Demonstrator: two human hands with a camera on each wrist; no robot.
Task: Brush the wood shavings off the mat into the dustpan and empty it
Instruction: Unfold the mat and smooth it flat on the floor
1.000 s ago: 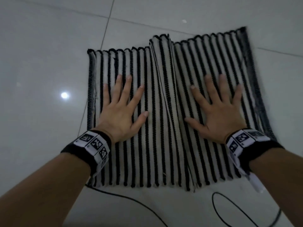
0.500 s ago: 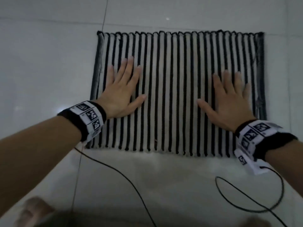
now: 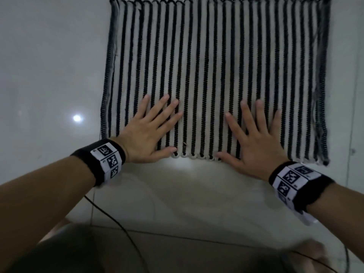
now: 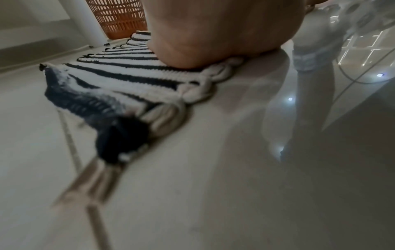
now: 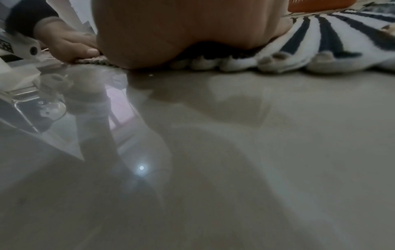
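A black-and-white striped mat (image 3: 212, 62) lies flat on the pale tiled floor. My left hand (image 3: 149, 131) rests palm down on the mat's near left part, fingers spread and straight. My right hand (image 3: 256, 136) lies flat on the near right part, fingers spread too. Both heels of the hands sit at the mat's near edge. In the left wrist view the palm (image 4: 213, 33) presses the mat (image 4: 128, 74) near its corner. In the right wrist view the palm (image 5: 181, 33) sits on the mat's looped edge (image 5: 320, 50). No dustpan, brush or shavings are visible.
An orange perforated basket (image 4: 119, 16) stands beyond the mat's far side, its rim also in the right wrist view as an orange basket (image 5: 316, 5). Black cables (image 3: 122, 229) trail over the floor near my knees. Glossy tiles (image 3: 49, 66) surround the mat.
The fold in the mat's middle has been flattened out. Both hands have slid back toward me, from mid-mat to its near edge.
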